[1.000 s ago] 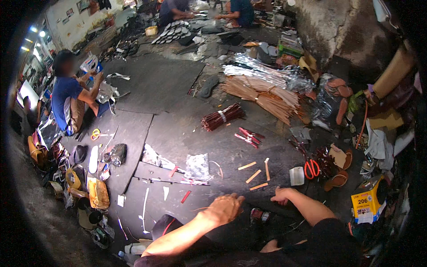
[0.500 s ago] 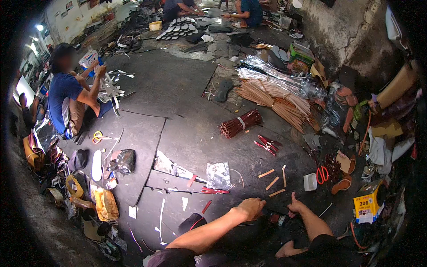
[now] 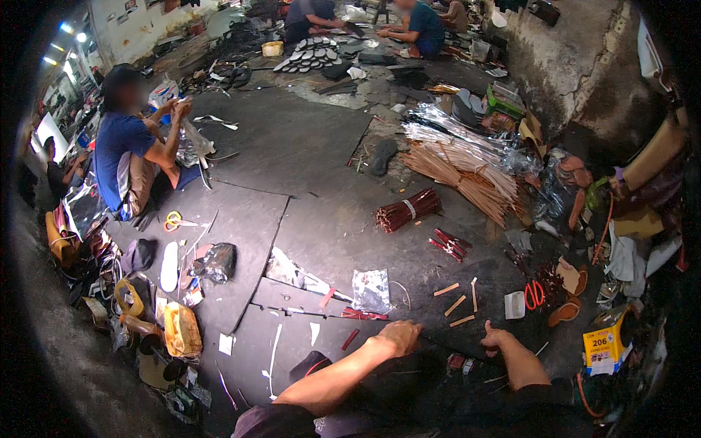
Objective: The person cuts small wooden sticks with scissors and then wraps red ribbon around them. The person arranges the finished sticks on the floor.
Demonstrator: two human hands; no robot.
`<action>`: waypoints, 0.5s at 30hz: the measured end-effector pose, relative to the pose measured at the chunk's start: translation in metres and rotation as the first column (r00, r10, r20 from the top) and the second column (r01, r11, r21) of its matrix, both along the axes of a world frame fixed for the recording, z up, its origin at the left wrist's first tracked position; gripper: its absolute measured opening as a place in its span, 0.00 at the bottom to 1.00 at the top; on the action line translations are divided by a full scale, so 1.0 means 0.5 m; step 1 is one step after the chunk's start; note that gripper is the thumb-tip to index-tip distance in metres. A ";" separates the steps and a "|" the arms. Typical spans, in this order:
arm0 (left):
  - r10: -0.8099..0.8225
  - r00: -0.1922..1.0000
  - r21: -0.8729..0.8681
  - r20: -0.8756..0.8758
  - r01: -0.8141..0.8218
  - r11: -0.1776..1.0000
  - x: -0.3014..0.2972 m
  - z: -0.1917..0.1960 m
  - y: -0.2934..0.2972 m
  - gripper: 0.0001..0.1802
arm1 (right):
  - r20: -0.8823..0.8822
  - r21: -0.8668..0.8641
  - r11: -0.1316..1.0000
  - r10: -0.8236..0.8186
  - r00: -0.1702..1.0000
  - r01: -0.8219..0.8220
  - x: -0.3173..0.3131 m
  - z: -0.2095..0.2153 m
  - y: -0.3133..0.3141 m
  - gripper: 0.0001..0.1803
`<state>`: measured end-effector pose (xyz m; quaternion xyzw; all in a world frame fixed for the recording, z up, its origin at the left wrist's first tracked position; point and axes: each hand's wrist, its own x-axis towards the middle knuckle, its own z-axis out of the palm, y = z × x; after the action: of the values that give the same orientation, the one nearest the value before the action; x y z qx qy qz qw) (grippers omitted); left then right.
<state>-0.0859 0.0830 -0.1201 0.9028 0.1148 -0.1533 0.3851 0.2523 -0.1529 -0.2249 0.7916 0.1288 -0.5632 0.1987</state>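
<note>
My left hand [image 3: 400,337] is closed, knuckles up, low in the middle of the view; what it grips is too dark to make out. To its right, my right hand [image 3: 499,338] shows a raised thumb, its other fingers partly hidden. A dark, narrow line runs between the two hands, hard to tell from the dark background. Just beyond them lie several short tan strips [image 3: 454,305]. A small red and silver item [image 3: 460,363] sits low between my forearms. Left of my left hand is a short dark red strip [image 3: 350,339].
A banded dark red bundle [image 3: 409,209] and loose red strips [image 3: 450,244] lie ahead. To the right are a white container [image 3: 514,305], red-handled scissors [image 3: 534,295] and a yellow box [image 3: 607,342]. A person [image 3: 135,146] sits at the left holding pale strips; others sit far back.
The view has shifted slightly, moving the scene rightward and down. My hands are farther apart, the left one having drawn leftward. The seated person's hands have lifted slightly.
</note>
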 end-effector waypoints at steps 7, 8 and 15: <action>0.182 0.983 0.062 -0.007 -0.181 0.981 -0.107 0.040 -0.048 0.29 | -0.163 -0.024 0.987 0.154 0.974 -0.160 0.119 -0.037 -0.019 0.59; 0.184 0.983 0.079 -0.022 -0.182 0.980 -0.114 0.059 -0.053 0.30 | -0.185 -0.024 0.980 0.190 0.964 -0.198 0.130 -0.044 -0.023 0.59; 0.246 0.966 0.208 -0.073 -0.227 0.951 -0.082 0.192 -0.078 0.33 | -0.374 -0.179 0.920 0.265 0.889 -0.349 0.153 -0.037 -0.007 0.61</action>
<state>-0.1271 0.0442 -0.0242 0.9078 0.2556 -0.1379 0.3027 0.3287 -0.1564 -0.2431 0.6207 0.2165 -0.6647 0.3550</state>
